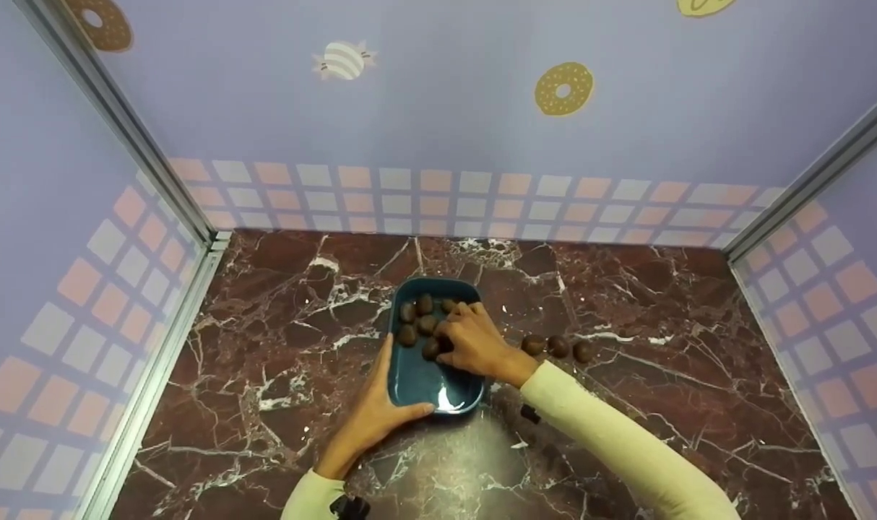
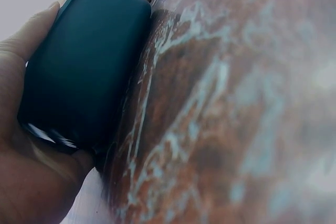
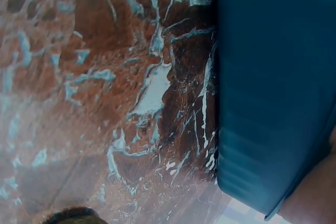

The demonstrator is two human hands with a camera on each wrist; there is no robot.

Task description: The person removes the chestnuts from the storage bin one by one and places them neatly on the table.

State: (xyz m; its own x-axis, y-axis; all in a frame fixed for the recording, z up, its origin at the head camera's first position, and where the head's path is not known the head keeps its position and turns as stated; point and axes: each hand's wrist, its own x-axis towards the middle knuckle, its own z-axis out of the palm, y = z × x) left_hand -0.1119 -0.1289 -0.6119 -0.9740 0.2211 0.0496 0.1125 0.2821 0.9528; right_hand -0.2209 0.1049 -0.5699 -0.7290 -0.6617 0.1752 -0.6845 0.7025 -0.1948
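A deep teal rectangular dish [image 1: 424, 393] with rounded corners stands on the marble-look table. Several brown chestnuts [image 1: 407, 336] lie in its far half. My left hand [image 1: 372, 410] holds the dish's near left corner, thumb along the near edge and fingers along the left side. Inside the dish, my right hand [image 1: 474, 341] has its fingers curled down around a chestnut, which they largely hide. The left wrist view shows the dish's outer wall [image 2: 94, 61] with the thumb at its rim. In the right wrist view, part of the right hand [image 3: 312, 195] reaches over the rim.
Three more chestnuts [image 1: 557, 347] lie in a row on the table [image 1: 670, 426], right of the dish and just beyond the right forearm. Purple patterned walls [image 1: 453, 130] enclose the table at the back and both sides, with metal rails [image 1: 160, 375] along the corners.
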